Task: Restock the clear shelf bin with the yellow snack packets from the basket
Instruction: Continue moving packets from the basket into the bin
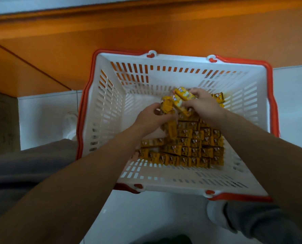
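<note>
Inside white basket (101, 106) — left hand (151, 117) and right hand (202, 103) close together, both gripping yellow packets (179, 101); more packets (190, 147) below — writing too blurry.

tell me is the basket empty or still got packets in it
Not empty. Yellow packets cover much of the basket floor in rows, and both hands, left and right, grip more.

The print on the yellow snack packets (190, 147) is too small and blurry to read. The left hand (152, 118) and right hand (203, 104) cover parts of the packets they hold and some of the pile under them. The bottom corner of the basket (164, 184) hides behind the left arm, and both arms run off the bottom edge.
</note>
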